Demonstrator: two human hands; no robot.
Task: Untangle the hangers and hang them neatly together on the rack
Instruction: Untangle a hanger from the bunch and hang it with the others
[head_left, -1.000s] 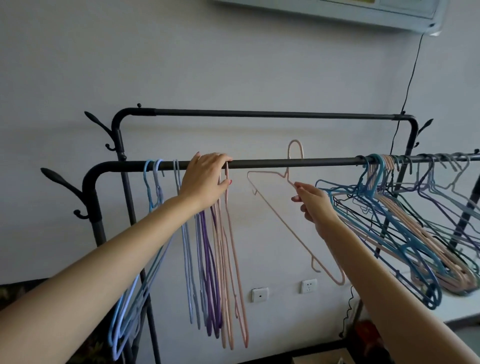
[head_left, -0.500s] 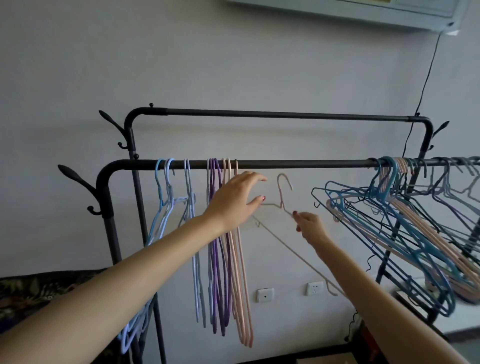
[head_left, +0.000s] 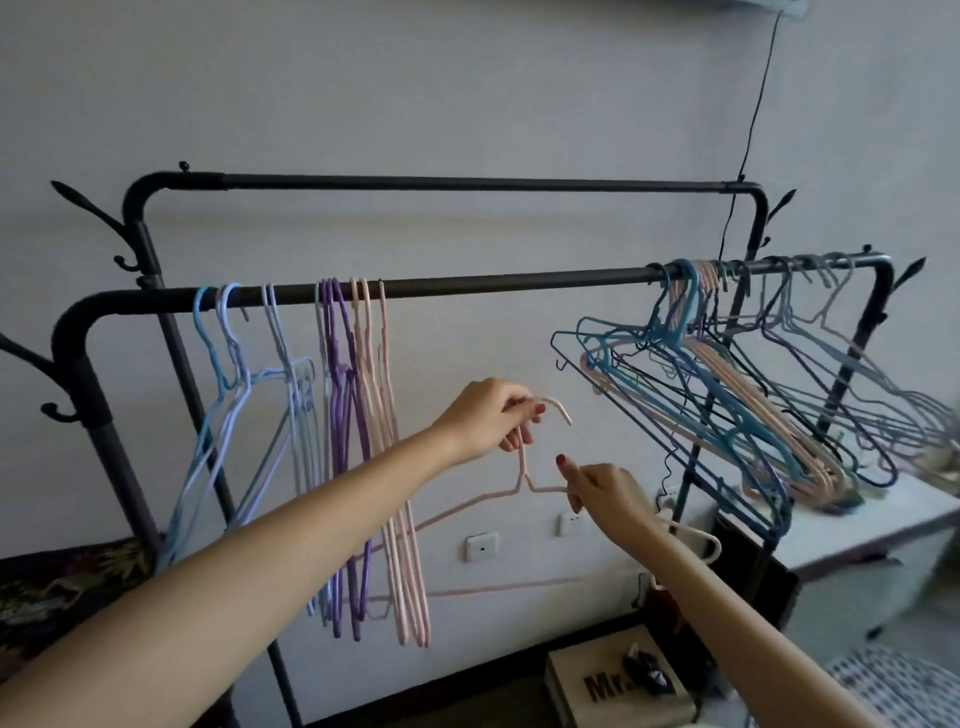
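Tangled hangers (head_left: 753, 395) blur together; pink hanger (head_left: 498, 499) partly behind both forearms.

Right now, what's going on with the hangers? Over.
Both hands grip one pink hanger, off the rail. Sorted bunch left. Tangle right.

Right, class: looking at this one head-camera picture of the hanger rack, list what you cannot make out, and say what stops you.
- Tangled hangers, head view: how many, and which are interlocked; they overlap one another.
- Box lettering: only "Mr." shows; a dark object covers the rest.
- Pink hanger: its right shoulder is hidden behind the right hand.
- Rack: its feet are cut off by the bottom edge.
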